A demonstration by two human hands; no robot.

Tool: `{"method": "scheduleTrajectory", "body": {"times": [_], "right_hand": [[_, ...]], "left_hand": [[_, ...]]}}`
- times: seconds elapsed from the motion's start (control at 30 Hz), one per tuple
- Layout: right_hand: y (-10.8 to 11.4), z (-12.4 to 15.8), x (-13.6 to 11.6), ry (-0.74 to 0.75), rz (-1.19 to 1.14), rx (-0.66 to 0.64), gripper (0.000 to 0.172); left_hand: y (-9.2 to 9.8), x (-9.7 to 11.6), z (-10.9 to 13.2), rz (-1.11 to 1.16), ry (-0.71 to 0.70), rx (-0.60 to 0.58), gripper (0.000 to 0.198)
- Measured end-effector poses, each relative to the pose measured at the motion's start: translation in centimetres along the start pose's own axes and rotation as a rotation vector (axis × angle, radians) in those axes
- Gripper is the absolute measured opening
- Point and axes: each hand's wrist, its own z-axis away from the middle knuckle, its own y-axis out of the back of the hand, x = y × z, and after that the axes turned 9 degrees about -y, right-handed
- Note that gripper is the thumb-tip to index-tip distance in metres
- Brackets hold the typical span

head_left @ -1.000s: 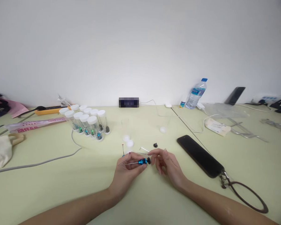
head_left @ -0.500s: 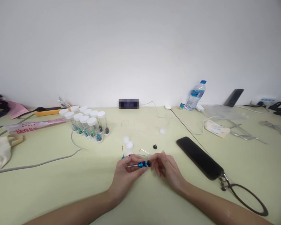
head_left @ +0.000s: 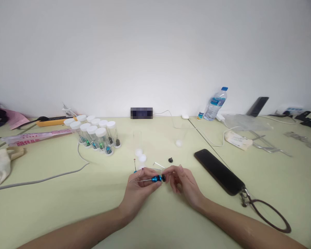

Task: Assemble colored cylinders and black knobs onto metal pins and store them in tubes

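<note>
My left hand [head_left: 138,188] pinches a small blue and black metal piece [head_left: 156,178] with thin wire rods sticking out to the left. Its black round end points at my right hand [head_left: 185,183], whose fingers are apart and loosely bent. The right index fingertip is at or just beside that black end; whether they touch I cannot tell. Beyond the hands lie a small black cap-like part [head_left: 170,160] and a bent metal wire [head_left: 159,165]. A second blue piece [head_left: 135,171] with an upright rod is partly hidden behind my left hand.
Capped clear tubes [head_left: 101,141] with small parts inside stand at the left. White round lids [head_left: 142,158] lie beyond my hands. On the right are a black phone [head_left: 220,172] with a strap loop, a paper packet [head_left: 238,140] and a water bottle [head_left: 215,104]. A grey cable [head_left: 54,180] crosses the left side.
The whole view has shifted slightly, so everything sits a little higher in it. My hands keep nearly the same pose around the blue and black piece.
</note>
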Motion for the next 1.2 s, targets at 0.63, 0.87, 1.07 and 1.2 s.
{"method": "scheduleTrajectory", "body": {"times": [0.63,0.87,1.07,1.2], "right_hand": [[0.01,0.01,0.23,-0.028,0.019,-0.005,0.058],[0.05,0.11,0.05,0.02,0.005,-0.007,0.053],[0.02,0.02,0.04,0.007,0.016,-0.013,0.056],[-0.06,-0.02,0.02,0.013,0.015,-0.018,0.057]], "left_hand": [[0.08,-0.04,-0.11,-0.015,-0.009,0.0,0.012],[0.15,-0.19,-0.04,-0.014,-0.01,-0.001,0.012],[0.01,-0.14,-0.19,-0.013,-0.007,0.005,0.013],[0.09,-0.05,-0.03,-0.029,-0.001,0.001,0.012]]}}
